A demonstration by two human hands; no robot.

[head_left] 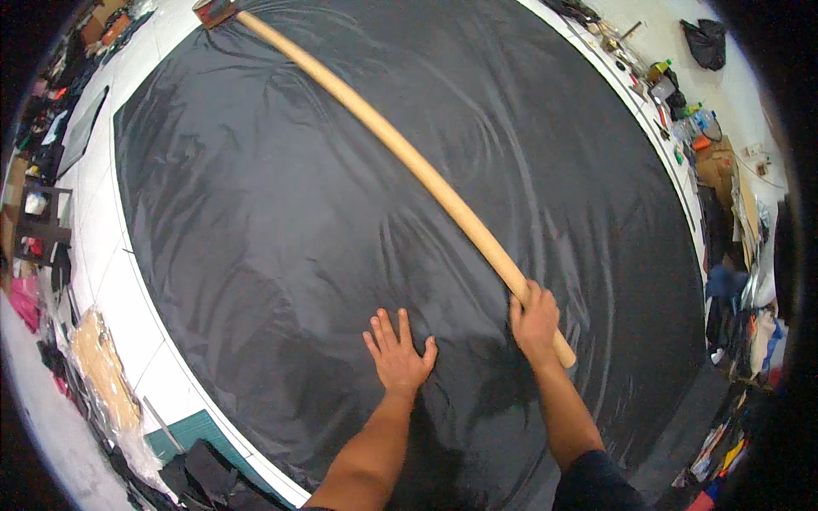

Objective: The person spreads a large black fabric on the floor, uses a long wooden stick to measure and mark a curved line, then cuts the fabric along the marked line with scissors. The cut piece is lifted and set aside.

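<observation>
A long tan pole point(426, 176) lies diagonally across a black sheet point(273, 213), from the far left to the near right; whether it is wood or a cardboard tube I cannot tell. Close to its near end, my right hand point(535, 322) is wrapped round it, with a short stub showing past the grip. My left hand point(400, 353) rests palm down on the sheet with its fingers spread, apart from the pole. Thin wrinkles and shiny folds run over the sheet, several of them alongside the pole.
A dark reddish-brown block-like thing point(215, 11) sits at the pole's far end. White floor tiles point(136, 328) border the sheet. A teal mat point(209, 439) lies near left. Bottles point(703, 122), a cardboard box point(717, 166) and clutter line the right side; a black bag point(705, 43) is far right.
</observation>
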